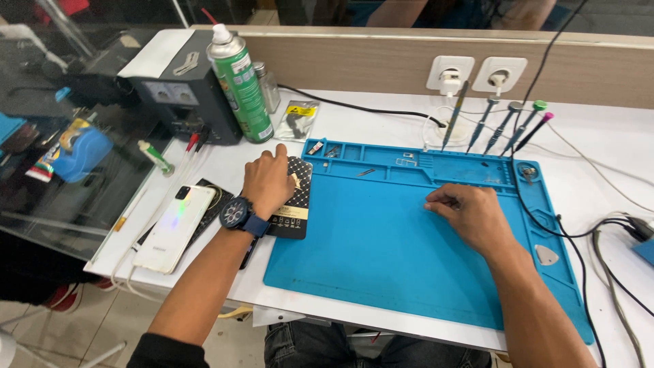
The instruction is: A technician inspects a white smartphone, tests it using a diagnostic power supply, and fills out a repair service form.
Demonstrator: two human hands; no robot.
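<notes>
A person at a white workbench (599, 143) works over a blue repair mat (381, 252). The left hand (268, 180), a dark wristwatch (236, 212) on its wrist, rests palm-down with loosely curled fingers on a flat black patterned packet (294, 217) straddling the mat's left edge; it presses on the packet rather than gripping it. The right hand (470, 212) lies on the mat right of centre, fingertips drawn together as if pinching something small; what, if anything, sits between them is too small to tell. A white smartphone (176, 228) lies face-down on the bench, to the left of the packet. At the far side stand a green spray can (240, 83) beside a dark bench unit (182, 92), and a row of screwdrivers (501, 126) stands upright along the mat's far rim. By appearances the work is at a setup stage: packet steadied, a small part being handled on the mat. Any next move would seem to call for a fine fingertip grip and a steady left hand.
</notes>
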